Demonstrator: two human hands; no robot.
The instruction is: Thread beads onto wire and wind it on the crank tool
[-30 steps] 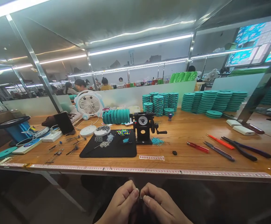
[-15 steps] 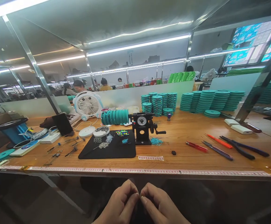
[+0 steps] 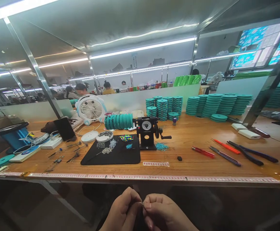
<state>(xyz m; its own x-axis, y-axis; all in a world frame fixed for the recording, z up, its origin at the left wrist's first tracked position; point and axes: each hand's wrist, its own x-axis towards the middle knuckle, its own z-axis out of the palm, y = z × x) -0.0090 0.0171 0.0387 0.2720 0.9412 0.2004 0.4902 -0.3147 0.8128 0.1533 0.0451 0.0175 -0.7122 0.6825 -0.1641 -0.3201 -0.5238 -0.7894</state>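
Note:
Below the table's front edge, my left hand (image 3: 126,208) and my right hand (image 3: 163,210) meet fingertip to fingertip. Both are closed in a pinch, thumbs against forefingers. Whatever is between the fingertips is too small to make out. On the table beyond them lies a black mat (image 3: 116,157) with small heaps of silvery parts (image 3: 107,150), coloured beads (image 3: 126,138) and blue bits (image 3: 129,146). Behind the mat's right edge stands a black hand-cranked winder (image 3: 146,133), with a row of teal spools (image 3: 118,121) on its shaft.
Stacked teal spools (image 3: 213,104) line the back. To the right lie pliers (image 3: 252,154), tweezers (image 3: 224,155), an orange tool (image 3: 226,146) and a red tool (image 3: 203,152). On the left are a fan (image 3: 91,109), a phone (image 3: 65,128) and a blue line reel (image 3: 16,138). A measuring tape (image 3: 144,178) runs along the front edge.
My right hand has turned, with its fingers curled further in and its thumb flatter. My left hand has shifted slightly, and the fingertips still meet. The things on the table have stayed put.

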